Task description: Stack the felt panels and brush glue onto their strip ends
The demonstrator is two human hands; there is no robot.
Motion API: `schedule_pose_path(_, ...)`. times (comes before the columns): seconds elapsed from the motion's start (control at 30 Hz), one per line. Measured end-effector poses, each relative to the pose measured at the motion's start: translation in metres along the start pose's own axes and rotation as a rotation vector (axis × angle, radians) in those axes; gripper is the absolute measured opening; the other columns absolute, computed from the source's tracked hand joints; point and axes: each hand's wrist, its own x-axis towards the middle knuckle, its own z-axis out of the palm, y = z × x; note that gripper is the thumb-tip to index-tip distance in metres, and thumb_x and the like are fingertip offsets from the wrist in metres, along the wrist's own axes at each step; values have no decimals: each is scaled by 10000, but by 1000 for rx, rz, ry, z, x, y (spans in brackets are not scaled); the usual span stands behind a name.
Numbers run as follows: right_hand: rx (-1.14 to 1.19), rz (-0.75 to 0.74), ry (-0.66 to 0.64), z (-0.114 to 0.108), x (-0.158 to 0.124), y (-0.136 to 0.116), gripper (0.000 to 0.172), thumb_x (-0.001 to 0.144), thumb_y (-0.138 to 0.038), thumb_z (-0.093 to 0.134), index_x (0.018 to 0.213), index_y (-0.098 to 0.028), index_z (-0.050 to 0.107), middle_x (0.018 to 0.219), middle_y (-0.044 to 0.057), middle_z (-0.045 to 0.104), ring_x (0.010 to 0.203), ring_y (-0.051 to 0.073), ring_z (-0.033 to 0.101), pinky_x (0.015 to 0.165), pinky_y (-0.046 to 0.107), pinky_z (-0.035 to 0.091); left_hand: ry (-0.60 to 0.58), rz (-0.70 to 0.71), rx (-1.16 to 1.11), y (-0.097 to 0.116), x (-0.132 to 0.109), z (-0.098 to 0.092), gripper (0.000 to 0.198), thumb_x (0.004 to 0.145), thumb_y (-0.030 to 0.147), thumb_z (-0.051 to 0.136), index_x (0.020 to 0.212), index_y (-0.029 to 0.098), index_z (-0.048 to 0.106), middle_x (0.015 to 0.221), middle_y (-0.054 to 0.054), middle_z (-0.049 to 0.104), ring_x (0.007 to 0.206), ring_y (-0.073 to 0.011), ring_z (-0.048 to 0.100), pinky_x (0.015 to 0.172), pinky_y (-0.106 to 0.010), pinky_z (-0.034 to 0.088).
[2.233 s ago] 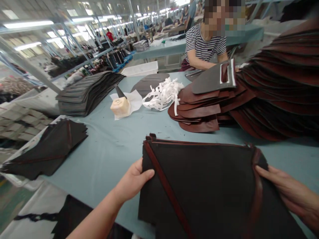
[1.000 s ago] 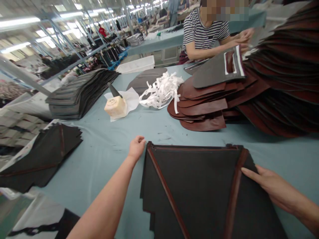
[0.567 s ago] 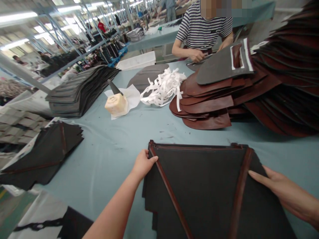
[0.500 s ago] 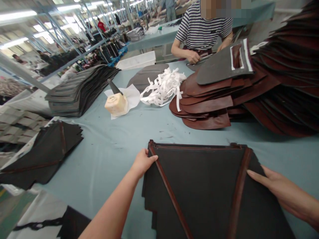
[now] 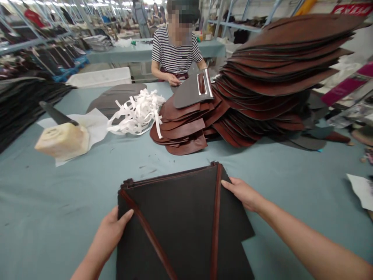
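Between my hands is a dark leather panel, with two brown strips slanting down it and a folded seam along its top edge. My left hand grips the panel's left side, thumb on top near the left strip and fingers out of sight beneath. On the right side, my right hand pinches the edge, its thumb by the upper end of the right strip. The panel's lower part runs out of the picture. Whether it touches the table cannot be seen.
A tall stack of brown leather pieces stands at the back right, a grey piece on it. White strips lie in a heap beside a yellowish container with a dark handle. Across the table sits a co-worker in a striped shirt.
My view has turned to the right, so the back-right stack shows more fully. Both hands still hold the panel, which is now tilted with its right end higher.
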Motion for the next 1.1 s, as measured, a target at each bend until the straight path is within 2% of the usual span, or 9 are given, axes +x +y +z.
schedule_pose_path(0.07, -17, -3, 17, 1, 2, 1, 260, 791, -365, 583, 943, -155, 596, 855, 87, 704, 769, 246, 666, 738, 384, 530, 39, 15, -76, 0, 4, 0, 480, 612, 435, 692, 1008, 180, 599, 957, -57, 688, 913, -275, 622, 733, -327, 524)
schedule_pose_path(0.17, -135, -69, 73, 1, 5, 3, 266, 797, -368, 559, 966, -165, 592, 896, 71, 701, 804, 251, 660, 740, 378, 529, -23, -85, -301, 4, 4, 1, 435, 631, 380, 690, 995, 164, 591, 845, -62, 702, 743, -247, 655, 643, -331, 536)
schedule_pose_path(0.27, -282, -150, 134, -1, 4, 8, 274, 802, -378, 538, 979, -175, 588, 925, 50, 697, 846, 250, 650, 749, 348, 525, -89, -141, -394, 8, 3, 2, 365, 643, 335, 687, 941, 147, 591, 770, -70, 700, 656, -235, 656, 593, -332, 535)
schedule_pose_path(0.5, -353, -74, 135, -7, 12, 17, 349, 814, -440, 505, 1044, -184, 563, 929, 55, 698, 838, 251, 656, 716, 318, 530, -64, -100, -340, 5, 12, 6, 261, 708, 300, 587, 927, 161, 565, 737, -69, 689, 593, -202, 643, 581, -339, 534)
schedule_pose_path(0.67, -402, -34, 149, -3, 15, 11, 362, 793, -481, 505, 980, -182, 584, 885, 80, 700, 790, 263, 662, 673, 330, 536, -45, -105, -203, 5, 15, 8, 239, 718, 331, 561, 882, 156, 560, 758, -86, 684, 623, -215, 648, 581, -350, 535)
schedule_pose_path(0.8, -926, -130, 370, -4, 15, 7, 463, 796, -546, 447, 967, -139, 587, 895, 160, 670, 857, 342, 628, 773, 463, 485, 77, -77, 23, 4, 20, 7, 235, 709, 378, 571, 789, 157, 569, 714, -83, 665, 687, -232, 646, 633, -355, 523)
schedule_pose_path(0.9, -1246, -283, 485, -8, 10, 10, 606, 783, -576, 445, 1106, -74, 545, 1053, 229, 602, 1013, 386, 549, 896, 515, 395, 235, -3, 216, 4, 23, 7, 258, 671, 384, 609, 770, 149, 574, 861, -136, 655, 955, -300, 593, 853, -412, 450)
schedule_pose_path(1.0, -1161, -294, 503, -5, -4, 12, 641, 786, -525, 467, 1166, -11, 499, 1120, 253, 560, 1049, 358, 528, 927, 462, 389, 300, 58, 328, 4, 18, 8, 345, 672, 395, 600, 881, 121, 574, 1088, -197, 588, 1155, -335, 462, 996, -434, 322)
schedule_pose_path(1.1, -858, -171, 491, 6, -20, 6, 627, 717, -457, 592, 1195, -68, 482, 1097, 193, 597, 1010, 319, 563, 892, 412, 430, 288, 34, 350, 4, 12, 6, 508, 687, 454, 577, 1025, 80, 517, 1157, -239, 542, 1133, -344, 485, 950, -443, 375)
